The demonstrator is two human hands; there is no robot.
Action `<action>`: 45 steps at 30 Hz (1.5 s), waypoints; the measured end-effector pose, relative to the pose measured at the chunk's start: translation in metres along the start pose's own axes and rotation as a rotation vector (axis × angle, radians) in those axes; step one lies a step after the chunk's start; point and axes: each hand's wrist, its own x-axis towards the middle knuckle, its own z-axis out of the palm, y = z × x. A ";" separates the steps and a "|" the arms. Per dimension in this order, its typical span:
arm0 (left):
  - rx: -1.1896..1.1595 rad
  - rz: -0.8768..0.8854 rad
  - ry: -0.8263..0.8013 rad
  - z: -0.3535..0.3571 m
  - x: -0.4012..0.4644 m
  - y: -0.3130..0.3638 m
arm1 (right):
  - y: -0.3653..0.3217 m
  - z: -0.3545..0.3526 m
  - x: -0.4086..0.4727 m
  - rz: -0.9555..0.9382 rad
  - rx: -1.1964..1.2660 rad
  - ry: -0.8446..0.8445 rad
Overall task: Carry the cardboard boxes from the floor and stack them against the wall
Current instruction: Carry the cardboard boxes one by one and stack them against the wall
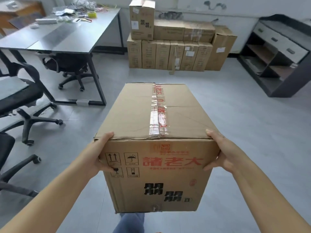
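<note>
You're looking at the carried box (156, 165): red "諸老大" is showing across its near face, black "朋朋 朋朋" plus a circled "B" lower down, handling pictograms (arrows up, umbrella, glass) at the upper left corner. The upright box (141, 21) topping the wall stack is showing "朋朋" too. Smaller print isn't reading.

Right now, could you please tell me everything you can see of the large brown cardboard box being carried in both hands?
The large brown cardboard box is oblong, held level above the grey floor, long axis pointing at the wall stack. Clear tape with red print seals its top seam, wrinkled near the front. The near face shows red and black characters, four handling symbols and a "B". The left hand and right hand grip its near upper corners.
</note>
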 end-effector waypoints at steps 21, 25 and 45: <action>0.019 0.073 -0.024 0.112 0.349 0.357 | -0.304 0.151 0.369 -0.047 0.043 0.008; -0.018 0.094 0.003 0.152 0.420 0.406 | -0.365 0.166 0.460 -0.050 0.031 -0.016; -0.276 0.320 0.154 0.237 0.724 0.735 | -0.741 0.348 0.819 -0.320 -0.057 -0.215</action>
